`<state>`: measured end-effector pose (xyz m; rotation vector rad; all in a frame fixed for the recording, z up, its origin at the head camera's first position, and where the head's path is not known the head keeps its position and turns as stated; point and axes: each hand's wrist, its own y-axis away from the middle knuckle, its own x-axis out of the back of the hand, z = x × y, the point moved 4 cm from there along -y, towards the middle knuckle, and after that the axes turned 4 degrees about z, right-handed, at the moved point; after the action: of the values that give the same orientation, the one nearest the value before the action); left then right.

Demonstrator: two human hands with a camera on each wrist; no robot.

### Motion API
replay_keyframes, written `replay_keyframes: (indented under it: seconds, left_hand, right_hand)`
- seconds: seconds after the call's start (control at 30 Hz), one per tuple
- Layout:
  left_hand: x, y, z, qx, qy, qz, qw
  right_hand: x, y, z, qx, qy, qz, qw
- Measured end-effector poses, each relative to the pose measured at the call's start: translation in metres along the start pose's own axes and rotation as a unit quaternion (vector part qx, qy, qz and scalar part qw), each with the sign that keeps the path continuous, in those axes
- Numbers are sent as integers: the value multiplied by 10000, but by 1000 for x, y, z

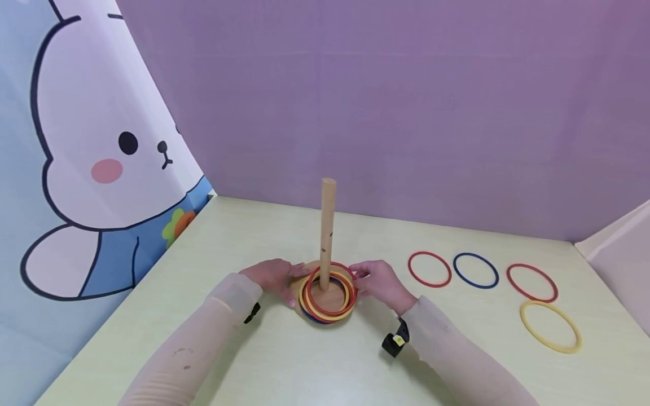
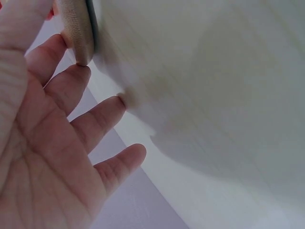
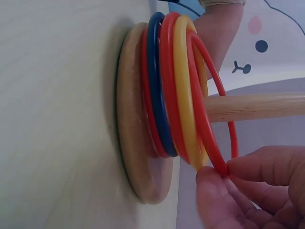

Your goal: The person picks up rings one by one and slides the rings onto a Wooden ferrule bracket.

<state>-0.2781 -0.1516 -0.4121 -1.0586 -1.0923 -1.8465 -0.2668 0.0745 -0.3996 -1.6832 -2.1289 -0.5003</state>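
A wooden peg [image 1: 327,231] stands upright on a round wooden base [image 3: 129,105], ringed by a loose stack of red, blue and yellow rings. Within that stack, a blue ring [image 3: 155,81] lies below a yellow ring [image 3: 182,86]. My right hand [image 1: 381,282] pinches the topmost red ring [image 3: 213,145] between thumb and finger; this ring is tilted, its near side at the fingertips, and still encircles the peg. My left hand [image 1: 273,276] rests at the left of the base, fingertips against its edge and fingers spread in the left wrist view.
To the right on the pale table [image 1: 264,361] lie a red ring [image 1: 431,286], a blue ring [image 1: 477,287], another red ring [image 1: 523,265] and a yellow ring [image 1: 565,351]. A purple cloth [image 1: 406,113] hangs behind the table, and a cartoon-printed sheet [image 1: 91,113] at the left.
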Motion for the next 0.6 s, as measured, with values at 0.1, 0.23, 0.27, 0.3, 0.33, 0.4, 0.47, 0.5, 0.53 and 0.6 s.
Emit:
replay_keyframes:
  seconds: [0.1, 0.23, 0.27, 0.3, 0.33, 0.4, 0.47, 0.5, 0.53, 0.6]
  left_hand:
    - [0, -1, 0, -43, -24, -8, 10000]
    - [0, -3, 0, -147, -118, -22, 9998]
    - [0, -4, 1, -166, -163, -27, 9997]
    - [1, -4, 1, -158, -185, -33, 9997]
    - [1, -5, 0, -148, -200, -40, 9997]
    - [2, -5, 0, -137, -226, -42, 9996]
    - [1, -5, 0, -125, -231, -59, 9996]
    - [1, -5, 0, -116, -219, -70, 9997]
    - [1, -4, 0, -95, -210, -89, 9997]
    - [0, -3, 0, -17, -167, -123, 9998]
  right_hand:
    - [0, -1, 1, 71, 142, -85, 9998]
    - [0, -1, 2, 152, 229, -204, 9994]
    - [0, 0, 2, 178, 232, -223, 9993]
    - [0, 0, 3, 181, 219, -241, 9993]
    - [0, 0, 3, 180, 201, -249, 9993]
    - [0, 0, 4, 161, 159, -266, 9994]
    - [0, 0, 5, 117, 107, -291, 9995]
    - [0, 0, 6, 76, 75, -305, 9995]
    - [0, 0, 7, 80, 46, -330, 9994]
    - [2, 0, 9, 130, 57, -351, 9993]
